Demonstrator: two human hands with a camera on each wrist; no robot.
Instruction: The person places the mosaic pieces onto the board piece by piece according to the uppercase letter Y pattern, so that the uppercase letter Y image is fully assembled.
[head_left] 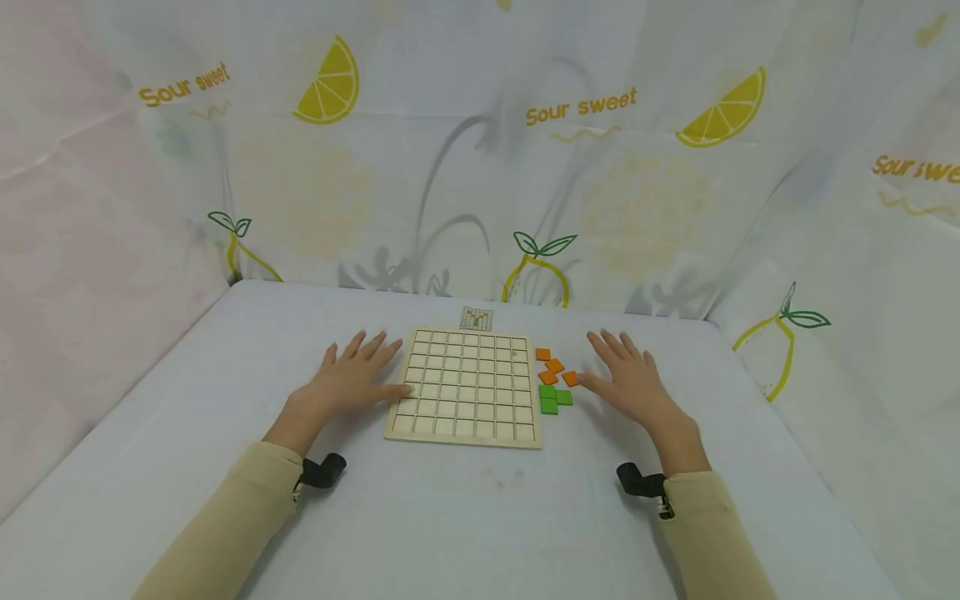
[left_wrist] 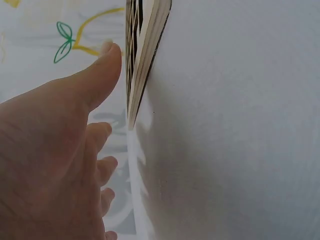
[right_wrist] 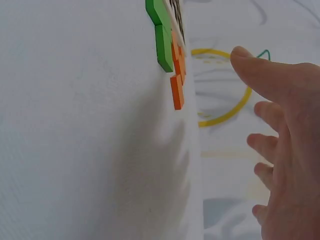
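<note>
A wooden grid board (head_left: 462, 442) with rows of square cells lies flat on the table between the hands. To its left is my left hand (head_left: 348, 379), fingers spread, the thumb over the board's edge in the head view; the left wrist view shows the hand (left_wrist: 50, 135) above the table and holding nothing. Several orange square tiles (head_left: 548, 377) and a few green square tiles (head_left: 549, 406) lie along the board's right side. Beside them my right hand (head_left: 630, 382) hovers with fingers spread, its thumb near the rightmost orange tile (right_wrist: 177, 92). It holds nothing.
A small card with a printed coloured grid pattern (head_left: 476, 318) lies behind the board. The white-covered table (head_left: 480, 525) reaches back to a fabric wall (head_left: 465, 150) printed with lemons and lettering. Black wrist cameras (head_left: 324, 472) sit at both cuffs.
</note>
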